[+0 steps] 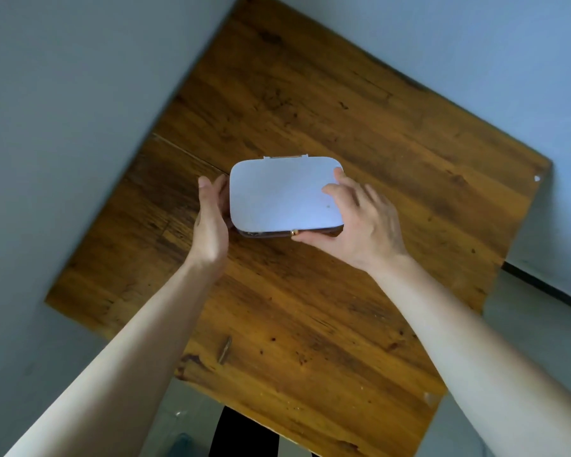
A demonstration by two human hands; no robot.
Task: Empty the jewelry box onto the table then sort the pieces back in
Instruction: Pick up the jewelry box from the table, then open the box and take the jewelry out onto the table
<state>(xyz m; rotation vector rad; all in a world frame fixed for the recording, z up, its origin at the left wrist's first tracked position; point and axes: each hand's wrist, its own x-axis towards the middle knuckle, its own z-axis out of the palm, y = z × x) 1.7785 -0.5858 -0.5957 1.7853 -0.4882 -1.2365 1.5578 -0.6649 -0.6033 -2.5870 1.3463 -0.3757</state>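
Observation:
A white jewelry box (277,196) with rounded corners sits closed on the wooden table (310,308), near its middle. A small gold clasp shows on its near edge and a hinge strip on its far edge. My left hand (210,222) presses flat against the box's left side. My right hand (360,222) grips the right end, fingers over the lid and thumb under the near edge by the clasp. The box's contents are hidden.
The table is set into a corner between pale grey walls at the left and back. Its right and near edges drop to a light floor with a dark strip (548,288) at the right. A dark shape (244,437) lies below the near edge.

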